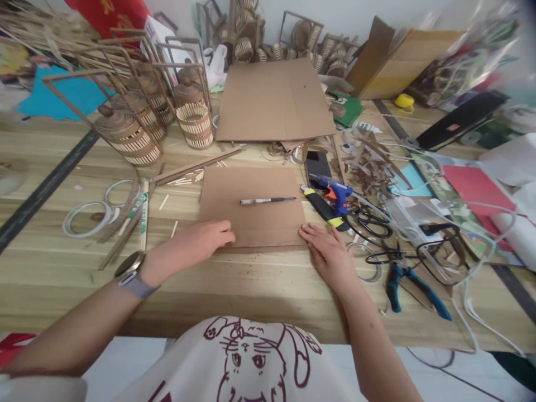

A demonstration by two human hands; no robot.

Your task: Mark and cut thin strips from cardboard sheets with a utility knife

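A brown cardboard sheet [251, 223] lies flat on the wooden table in front of me. Across its middle rests a pen [268, 200] with a dark barrel and a clear end. My left hand [205, 239] is at the near left corner of the sheet, its fingers curled together on the edge; the thumb is hidden. At the near right corner, my right hand [329, 254] lies palm down with fingers stretched out, fingertips touching the sheet's edge. Just beyond that hand are a yellow and black utility knife [322, 206] and a blue glue gun [341, 198].
A larger cardboard sheet [272, 100] lies farther back. Bamboo lanterns [129, 137] stand at the left, near tape rolls [87, 219] and wooden strips. Pliers [402, 279], cables and a dark phone [318, 167] lie to the right. An open cardboard box [393, 67] is behind.
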